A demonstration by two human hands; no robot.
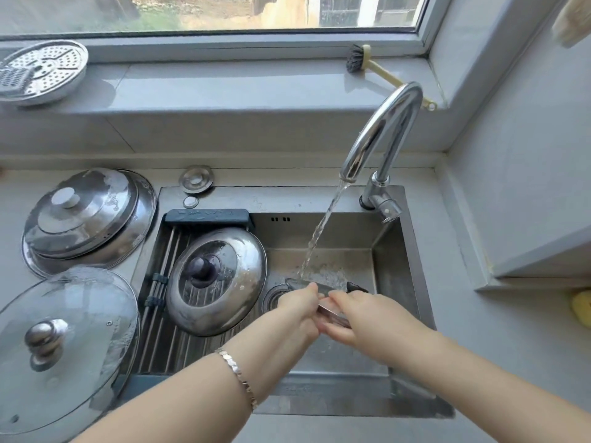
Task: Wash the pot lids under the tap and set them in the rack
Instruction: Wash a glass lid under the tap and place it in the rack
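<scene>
Left hand [297,306]: grip closed on the held lid [332,313], left rim.
Right hand [358,318]: grips the right rim, apparently edge-on so water from the tap [380,129] runs off.
Rack [153,330]: steel lid [217,279] draining.

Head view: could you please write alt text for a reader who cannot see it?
A person's left hand and right hand hold a steel lid edge-on under the running tap, over the sink. A dark-knobbed lid rests on the rack at left; stacked steel lids and a glass lid sit on the counter.
</scene>
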